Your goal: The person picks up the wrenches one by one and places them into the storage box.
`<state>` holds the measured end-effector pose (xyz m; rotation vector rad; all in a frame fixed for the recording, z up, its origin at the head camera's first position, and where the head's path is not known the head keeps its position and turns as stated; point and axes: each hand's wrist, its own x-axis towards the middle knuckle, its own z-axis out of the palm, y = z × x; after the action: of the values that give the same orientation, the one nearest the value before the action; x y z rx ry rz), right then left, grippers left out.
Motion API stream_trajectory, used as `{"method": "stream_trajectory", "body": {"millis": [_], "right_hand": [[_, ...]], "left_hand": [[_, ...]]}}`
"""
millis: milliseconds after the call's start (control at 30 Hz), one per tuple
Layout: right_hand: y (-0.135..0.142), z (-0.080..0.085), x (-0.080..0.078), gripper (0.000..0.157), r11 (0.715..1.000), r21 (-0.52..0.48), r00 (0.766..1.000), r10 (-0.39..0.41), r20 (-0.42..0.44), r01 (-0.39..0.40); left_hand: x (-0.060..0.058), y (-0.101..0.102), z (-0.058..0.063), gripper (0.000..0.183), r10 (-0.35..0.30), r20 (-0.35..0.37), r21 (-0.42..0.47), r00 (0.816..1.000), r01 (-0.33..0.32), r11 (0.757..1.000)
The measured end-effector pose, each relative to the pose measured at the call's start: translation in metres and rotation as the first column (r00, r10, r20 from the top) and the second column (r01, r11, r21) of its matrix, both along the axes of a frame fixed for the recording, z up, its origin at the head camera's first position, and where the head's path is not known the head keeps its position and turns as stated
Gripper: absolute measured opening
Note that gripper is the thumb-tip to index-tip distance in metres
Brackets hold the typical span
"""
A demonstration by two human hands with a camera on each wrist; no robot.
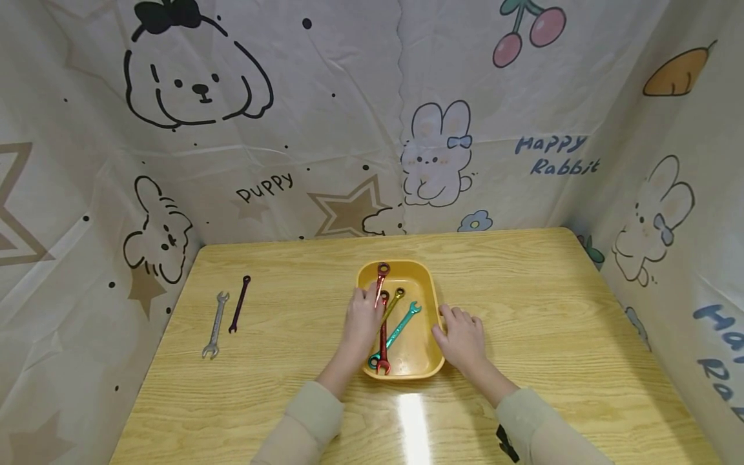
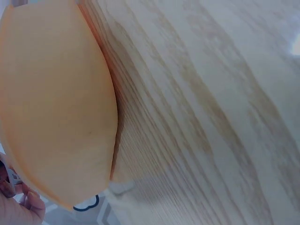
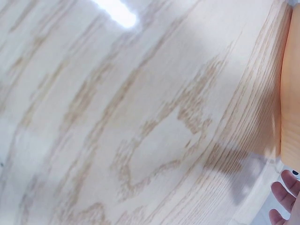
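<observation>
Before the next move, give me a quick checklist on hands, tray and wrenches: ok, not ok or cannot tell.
1. Left hand grips upper red wrench: ok.
2. Right hand pressing yellow tray: cannot tell; it is at the right rim.
3. Teal combination wrench inside tray: ok.
4. Lower red combination wrench lying clear: not ok, crosses the teal one.
5. Silver open-end wrench and purple combination wrench in tray: not ok, both on table.

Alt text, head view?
A person's left hand holds a red wrench at a yellow tray containing a gold wrench, a teal wrench and another red wrench; the right hand at its right edge. A silver wrench and a purple wrench lie left of the tray.
</observation>
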<state>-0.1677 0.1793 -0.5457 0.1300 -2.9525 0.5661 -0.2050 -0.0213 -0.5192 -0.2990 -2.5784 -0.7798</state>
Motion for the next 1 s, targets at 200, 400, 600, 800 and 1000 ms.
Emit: {"method": "stream_trajectory", "body": {"millis": [200,400,600,800,1000], "right_hand": [[0.000,0.000,0.000,0.032,1.000,-0.002,1.000,0.001,-0.001,-0.001],[0.000,0.000,-0.001,0.031,1.000,-0.004,1.000,0.002,0.002,-0.002],[0.000,0.000,0.000,0.031,1.000,-0.003,1.000,0.004,0.002,-0.004],[0.000,0.000,-0.001,0.032,1.000,0.001,1.000,0.000,0.000,0.000],[0.000,-0.002,-0.001,0.031,1.000,0.004,1.000,-0.002,0.011,0.001]], "left_hand": [[0.004,0.006,0.001,0.032,-0.014,0.013,-0.006,1.000,0.014,1.000],[0.005,0.013,-0.003,0.027,-0.011,0.005,-0.023,1.000,0.011,1.000],[0.006,0.021,-0.010,0.027,-0.025,0.001,-0.015,1.000,0.025,1.000],[0.007,0.027,-0.014,0.028,-0.035,-0.008,-0.015,0.999,0.035,0.999],[0.006,0.033,-0.017,0.027,-0.042,0.016,-0.022,0.999,0.042,0.999]]}}
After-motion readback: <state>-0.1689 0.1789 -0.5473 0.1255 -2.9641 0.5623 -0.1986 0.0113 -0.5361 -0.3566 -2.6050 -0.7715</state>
